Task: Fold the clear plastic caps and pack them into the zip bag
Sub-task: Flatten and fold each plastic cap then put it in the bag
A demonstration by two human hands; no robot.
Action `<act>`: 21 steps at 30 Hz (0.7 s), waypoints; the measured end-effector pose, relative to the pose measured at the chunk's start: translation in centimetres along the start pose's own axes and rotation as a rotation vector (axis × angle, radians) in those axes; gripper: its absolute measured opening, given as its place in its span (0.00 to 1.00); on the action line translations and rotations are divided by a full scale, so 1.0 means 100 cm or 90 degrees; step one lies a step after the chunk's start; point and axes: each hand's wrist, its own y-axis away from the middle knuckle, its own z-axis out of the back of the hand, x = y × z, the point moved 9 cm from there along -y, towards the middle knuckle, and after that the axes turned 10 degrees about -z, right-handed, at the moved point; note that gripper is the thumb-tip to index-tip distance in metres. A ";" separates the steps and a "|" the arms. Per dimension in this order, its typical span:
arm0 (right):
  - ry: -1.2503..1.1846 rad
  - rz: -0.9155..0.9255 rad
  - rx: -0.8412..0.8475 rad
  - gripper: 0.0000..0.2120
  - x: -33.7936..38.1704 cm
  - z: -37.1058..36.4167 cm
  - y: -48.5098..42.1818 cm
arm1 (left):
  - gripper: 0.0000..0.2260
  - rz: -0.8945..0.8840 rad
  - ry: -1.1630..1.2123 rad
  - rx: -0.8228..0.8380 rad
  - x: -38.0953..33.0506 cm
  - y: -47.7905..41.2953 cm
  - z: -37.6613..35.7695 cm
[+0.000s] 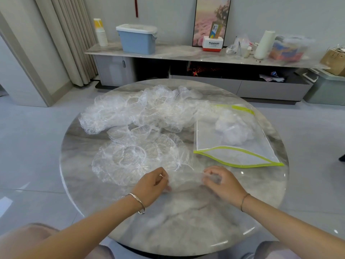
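A clear plastic cap [186, 179] lies stretched between my two hands near the front of the round marble table [186, 221]. My left hand [152, 186] pinches its left edge, and my right hand [222, 182] pinches its right edge with curled fingers. Another cap [128, 161] lies spread flat just beyond my left hand. A long heap of loose caps [141, 109] runs across the far half of the table. The zip bag [233, 139], clear with a lime-green rim, lies open at the right with a white bundle of caps [233, 128] inside.
Behind the table runs a low cabinet [168, 52] bearing a blue lidded box [137, 39], stacked paper cups [100, 32], a Panasonic box [213, 43] and a paper roll [264, 44]. Grey floor tiles surround the table. My knees show below its front edge.
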 end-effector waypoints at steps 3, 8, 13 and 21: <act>-0.175 -0.097 0.019 0.06 -0.007 -0.003 -0.004 | 0.08 0.086 0.072 -0.011 0.009 0.003 0.001; -0.174 -0.163 -0.001 0.10 -0.019 -0.010 -0.005 | 0.10 0.148 0.058 0.013 0.029 0.006 -0.004; -0.048 -0.202 -0.091 0.11 -0.021 0.003 -0.012 | 0.06 0.099 -0.080 0.001 0.024 0.004 0.002; 0.294 0.178 -0.071 0.29 0.029 -0.027 0.012 | 0.16 -0.456 -0.509 0.047 -0.042 0.001 -0.034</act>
